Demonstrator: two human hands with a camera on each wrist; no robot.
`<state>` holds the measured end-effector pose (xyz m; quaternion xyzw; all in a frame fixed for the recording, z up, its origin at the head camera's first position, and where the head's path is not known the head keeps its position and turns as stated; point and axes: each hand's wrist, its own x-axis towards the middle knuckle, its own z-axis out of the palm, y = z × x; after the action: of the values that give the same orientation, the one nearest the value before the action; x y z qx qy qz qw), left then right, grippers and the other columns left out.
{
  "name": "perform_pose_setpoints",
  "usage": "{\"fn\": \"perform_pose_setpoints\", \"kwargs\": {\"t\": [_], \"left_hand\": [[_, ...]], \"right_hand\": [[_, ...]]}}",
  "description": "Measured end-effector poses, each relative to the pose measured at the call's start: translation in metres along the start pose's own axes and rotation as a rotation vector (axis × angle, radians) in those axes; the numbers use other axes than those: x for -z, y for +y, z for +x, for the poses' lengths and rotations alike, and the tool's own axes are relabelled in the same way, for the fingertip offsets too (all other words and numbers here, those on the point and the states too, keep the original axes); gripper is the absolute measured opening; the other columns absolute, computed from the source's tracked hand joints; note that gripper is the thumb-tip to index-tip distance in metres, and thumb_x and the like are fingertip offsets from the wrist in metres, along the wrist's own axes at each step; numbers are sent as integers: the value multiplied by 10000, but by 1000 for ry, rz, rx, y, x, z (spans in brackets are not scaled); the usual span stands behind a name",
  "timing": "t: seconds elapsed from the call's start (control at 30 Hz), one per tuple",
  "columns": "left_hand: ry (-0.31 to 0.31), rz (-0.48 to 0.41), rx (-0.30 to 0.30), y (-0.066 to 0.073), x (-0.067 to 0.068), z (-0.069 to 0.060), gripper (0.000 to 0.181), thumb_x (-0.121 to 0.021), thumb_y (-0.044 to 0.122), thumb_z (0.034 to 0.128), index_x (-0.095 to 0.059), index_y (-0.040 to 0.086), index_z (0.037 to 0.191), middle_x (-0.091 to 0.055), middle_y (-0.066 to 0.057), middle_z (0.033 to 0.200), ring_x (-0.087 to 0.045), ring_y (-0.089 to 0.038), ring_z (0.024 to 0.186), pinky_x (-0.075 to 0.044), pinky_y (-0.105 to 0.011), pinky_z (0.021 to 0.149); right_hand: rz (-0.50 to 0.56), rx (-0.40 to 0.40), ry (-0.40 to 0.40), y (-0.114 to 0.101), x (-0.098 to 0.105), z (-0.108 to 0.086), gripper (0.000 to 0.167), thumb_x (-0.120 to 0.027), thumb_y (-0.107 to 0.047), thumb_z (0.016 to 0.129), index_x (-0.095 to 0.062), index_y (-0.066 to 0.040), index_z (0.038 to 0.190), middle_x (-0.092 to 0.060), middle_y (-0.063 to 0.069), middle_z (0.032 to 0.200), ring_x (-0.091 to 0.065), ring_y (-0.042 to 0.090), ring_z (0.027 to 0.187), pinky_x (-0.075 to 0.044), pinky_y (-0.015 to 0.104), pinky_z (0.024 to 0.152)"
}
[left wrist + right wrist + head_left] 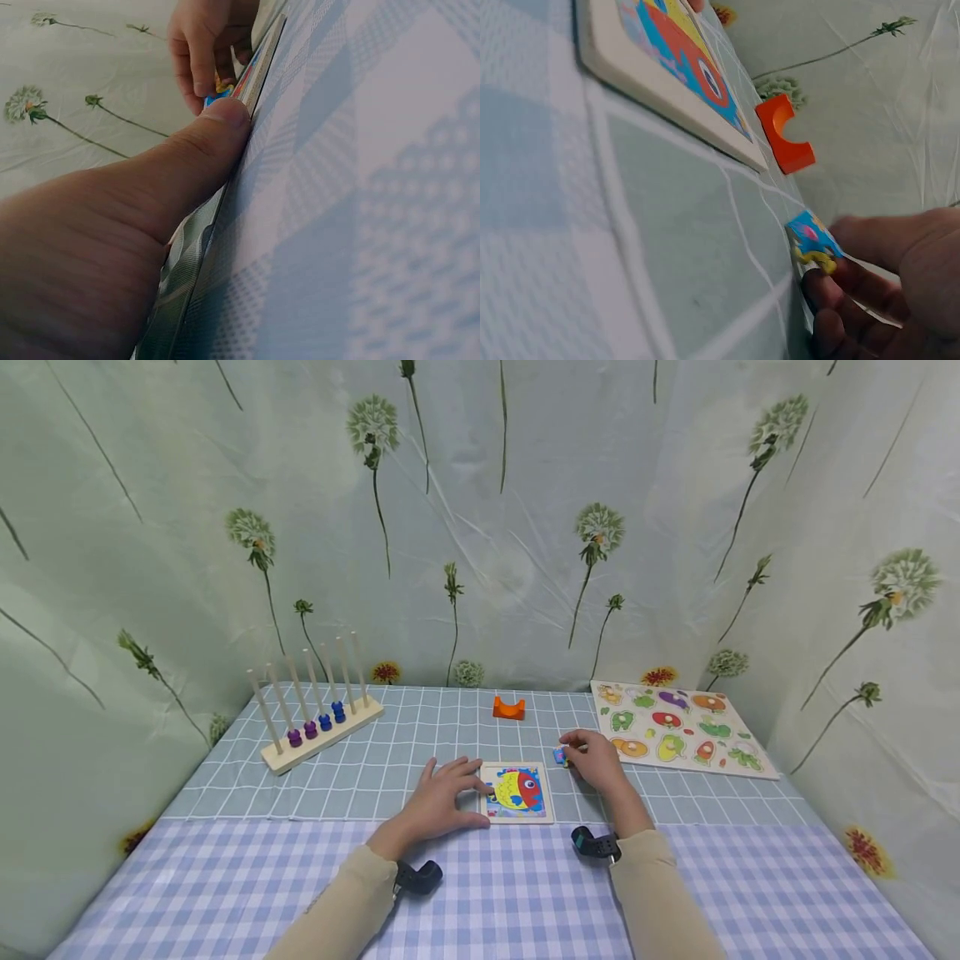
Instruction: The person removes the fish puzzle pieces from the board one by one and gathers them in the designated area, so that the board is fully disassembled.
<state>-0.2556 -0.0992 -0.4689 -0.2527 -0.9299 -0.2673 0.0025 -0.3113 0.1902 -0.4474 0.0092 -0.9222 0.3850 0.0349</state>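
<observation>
A square wooden fish puzzle (521, 793) with a red-headed, yellow-bodied fish lies flat on the cloth. My left hand (442, 802) is at its left side, fingers extended, the thumb touching the lower left edge. In the left wrist view that thumb (217, 120) lies straight along the tray's edge. To the right of the tray, my right hand (596, 760) pinches a small puzzle piece (810, 236), blue with pink and yellow parts, between thumb and fingers. It is held at the cloth, and the fingers cover part of it.
An orange arched block (509, 708) stands behind the puzzle. At the back left is a wooden peg stand (322, 739) with purple and blue beads. A vegetable peg puzzle board (682, 731) lies at the right, close to my right hand. A dandelion-print curtain (480, 527) hangs behind.
</observation>
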Motion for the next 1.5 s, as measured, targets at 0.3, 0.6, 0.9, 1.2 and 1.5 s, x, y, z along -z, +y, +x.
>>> {"fn": "perform_pose_setpoints", "kwargs": {"t": [0.3,0.6,0.9,1.2,1.5], "left_hand": [[5,9,-2,1,0,-1,442,-795,513,792,-723,295,1170,-477,-22,1551,-341,-326,1496,-60,-727,1190],[2,11,7,0,0,0,443,-796,508,794,-720,292,1173,-469,-22,1557,-330,-318,1503,-55,-718,1196],[2,11,8,0,0,0,440,-798,506,792,-721,299,1173,-471,-16,1555,-328,-313,1504,-57,-719,1196],[-8,4,11,-1,0,1,444,-789,520,796,-716,299,1174,-472,-20,1555,-321,-319,1508,-50,-721,1194],[-1,13,-7,-2,0,1,440,-779,536,800,-717,295,1162,-473,-28,1553,-338,-329,1498,-61,-734,1185]], "right_hand": [[-101,61,-98,7,7,-2,314,-717,-120,886,-693,-77,1196,-653,133,1136,-578,248,977,-510,407,871],[-134,61,-58,7,2,-1,278,-741,-150,881,-707,-72,1146,-641,117,1083,-555,222,922,-506,378,831],[-141,97,-54,-9,1,-4,249,-725,-198,908,-691,-113,1140,-645,114,1118,-583,241,937,-528,367,832],[-148,189,-150,-37,-15,-10,170,-733,-193,903,-740,-192,1073,-652,43,1057,-556,202,906,-515,325,809],[-176,255,-267,-52,-37,-19,164,-729,-217,913,-741,-239,1075,-622,-17,996,-536,157,841,-493,289,761]]}}
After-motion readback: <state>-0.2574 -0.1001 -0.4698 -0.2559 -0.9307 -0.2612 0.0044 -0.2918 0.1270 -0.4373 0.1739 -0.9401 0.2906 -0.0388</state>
